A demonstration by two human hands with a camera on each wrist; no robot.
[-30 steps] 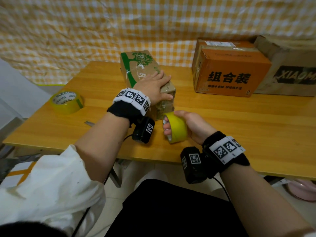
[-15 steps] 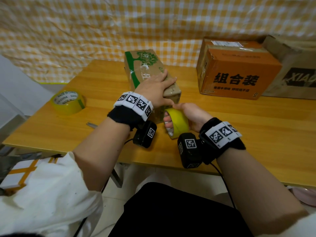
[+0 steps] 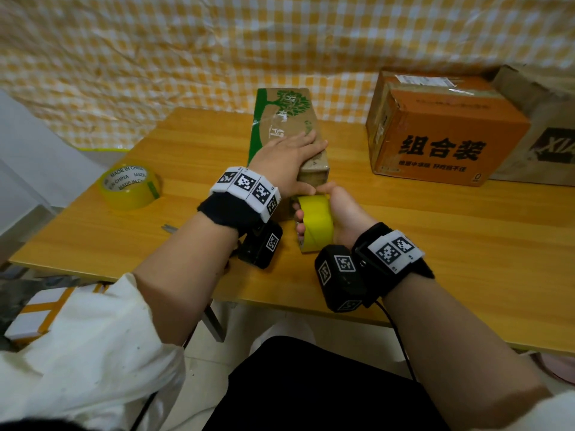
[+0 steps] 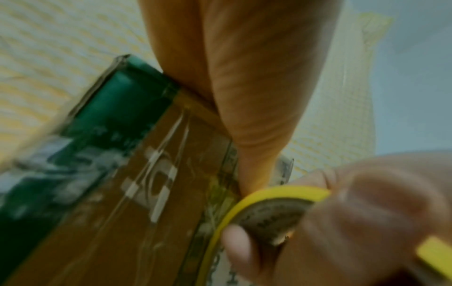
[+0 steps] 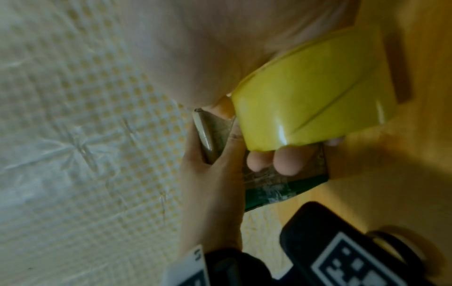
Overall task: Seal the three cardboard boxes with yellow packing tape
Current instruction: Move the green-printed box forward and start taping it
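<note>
The green box [image 3: 287,132] is pressed flat near the tabletop [image 3: 435,231] front by the left hand [image 3: 284,164], fingers straight. The tape roll [image 3: 315,222] is gripped at its near end by the right hand [image 3: 337,209]. No yellow tape is seen on any box; the orange box [image 3: 441,135] and brown box [image 3: 541,132] stand untouched

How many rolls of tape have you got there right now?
2. A solid yellow tape roll is gripped in the right hand, against the near end of the green-printed cardboard box. A translucent yellow roll lies flat at the wooden table's left edge.
</note>
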